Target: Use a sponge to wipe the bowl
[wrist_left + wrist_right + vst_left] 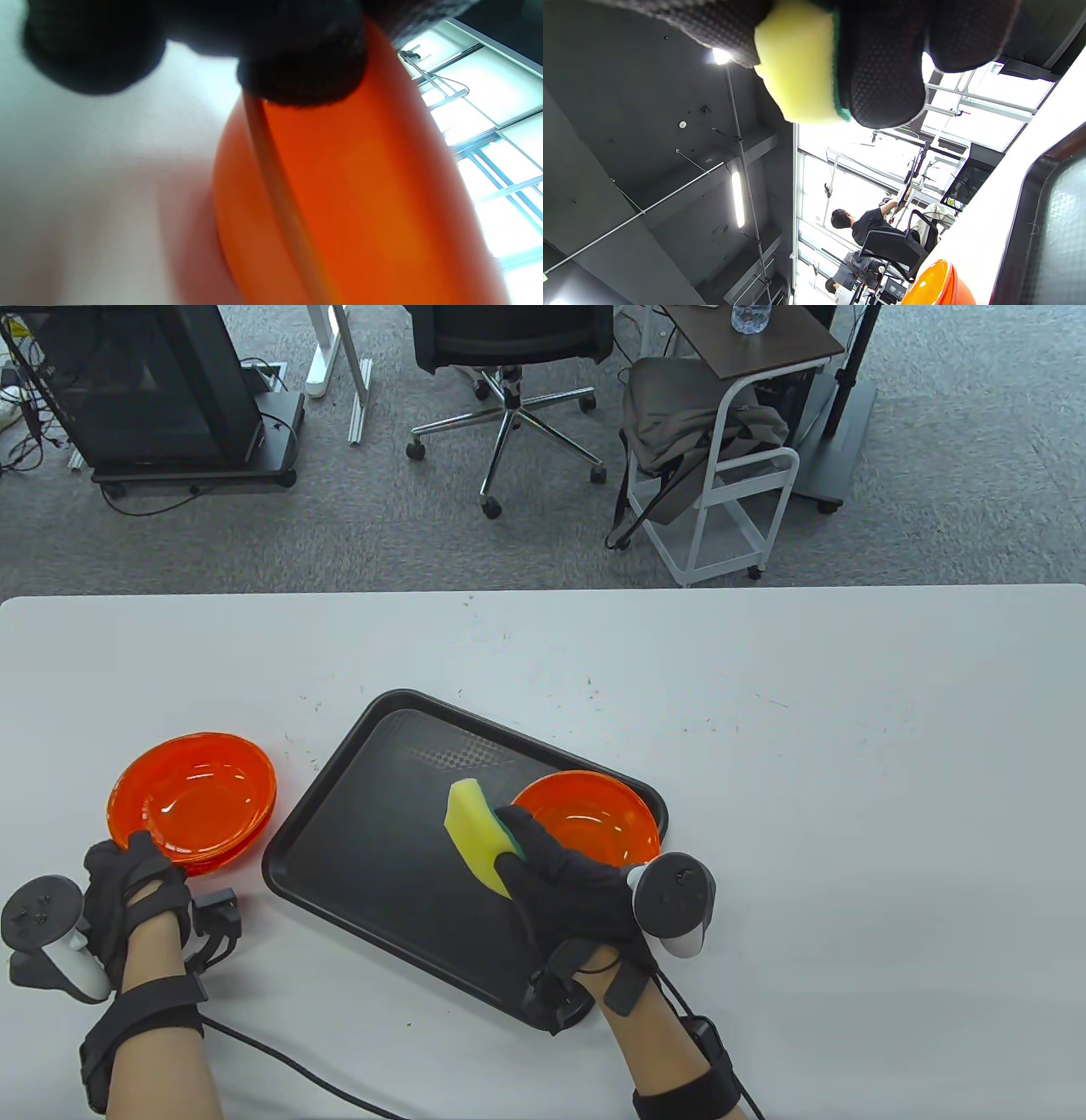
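Observation:
A stack of orange bowls (pixel 193 802) stands on the table at the left. My left hand (pixel 144 855) grips its near rim, thumb on top; the left wrist view shows the fingers (pixel 297 63) on the rim of the bowls (pixel 373 190). Another orange bowl (pixel 594 814) sits at the right end of a black tray (pixel 356 857). My right hand (pixel 511 841) holds a yellow sponge (pixel 471 827) with a green backing upright over the tray, just left of that bowl. The right wrist view shows the sponge (pixel 797 67) pinched between my fingers (pixel 882 76).
The tray lies at an angle in the middle of the white table (pixel 848 814). The table's far edge runs across the view, with an office chair (pixel 509 356) and a white cart (pixel 730 500) on the floor beyond it.

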